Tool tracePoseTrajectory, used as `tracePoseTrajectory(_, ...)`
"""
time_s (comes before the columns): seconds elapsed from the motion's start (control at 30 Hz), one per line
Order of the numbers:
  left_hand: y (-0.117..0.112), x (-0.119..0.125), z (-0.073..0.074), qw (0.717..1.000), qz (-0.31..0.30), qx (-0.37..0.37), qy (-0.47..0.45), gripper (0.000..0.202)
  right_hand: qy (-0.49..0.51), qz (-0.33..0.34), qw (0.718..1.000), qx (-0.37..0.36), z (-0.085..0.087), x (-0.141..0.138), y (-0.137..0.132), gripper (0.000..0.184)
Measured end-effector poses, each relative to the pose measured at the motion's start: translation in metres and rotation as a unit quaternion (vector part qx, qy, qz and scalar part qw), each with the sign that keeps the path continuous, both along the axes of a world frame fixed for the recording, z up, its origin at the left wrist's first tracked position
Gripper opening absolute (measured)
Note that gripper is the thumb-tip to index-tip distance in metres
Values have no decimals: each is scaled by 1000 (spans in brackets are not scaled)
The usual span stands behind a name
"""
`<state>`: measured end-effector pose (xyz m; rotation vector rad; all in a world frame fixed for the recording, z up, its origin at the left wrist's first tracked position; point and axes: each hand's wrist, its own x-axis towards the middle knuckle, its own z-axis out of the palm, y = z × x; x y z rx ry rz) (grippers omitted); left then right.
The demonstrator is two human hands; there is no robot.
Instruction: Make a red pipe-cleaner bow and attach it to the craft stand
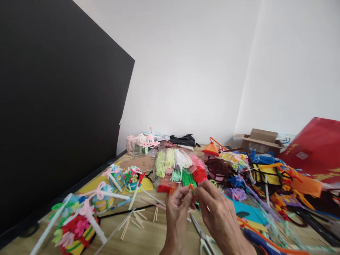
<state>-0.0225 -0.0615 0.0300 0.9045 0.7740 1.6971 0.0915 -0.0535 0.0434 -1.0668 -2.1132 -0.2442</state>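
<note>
Head view, stock on worktop (151, 241), clock positions read from the orange piece. Item: orange piece (191, 186), one, small, at the centre, raised between the fingertips. Left hand (176, 210): thumb and forefinger pinched on it. Right hand (220, 212): fingers bent, tips just beside it; whether they grip too, cannot tell. Pipe cleaners (182, 159), bagged, several colours: 12 o'clock, beyond the hands. Scissors (202, 236), pale-handled: 6 o'clock. Wooden sticks (138, 220), short, scattered: 8 o'clock. Flowered basket (75, 230): 8 o'clock, farther out. Cardboard box (261, 136), flaps raised: 2 o'clock.

Head-worn view, forward (and down), close above table (146, 241)
</note>
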Motion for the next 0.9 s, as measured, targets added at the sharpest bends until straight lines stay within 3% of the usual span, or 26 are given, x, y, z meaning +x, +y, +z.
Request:
tracePoseTrajectory(0.17, 2, -10, 3, 993, 45, 6, 105, 26, -4, 14, 1000, 16, 0, 1, 2, 24)
tracePoseTrajectory(0.47, 8, -14, -2, 999, -19, -26, 16, 22, 25, 21, 999, -24, -3, 0, 6, 26)
tracePoseTrajectory(0.77, 11, -13, -1, 996, -12, 10, 93, 32, 63, 37, 997, -36, 3, -1, 5, 28)
tracePoseTrajectory(0.9, 6, -10, -3, 989, 2, 23, 145, 33, 97, 79, 990, -62, 6, -1, 5, 21)
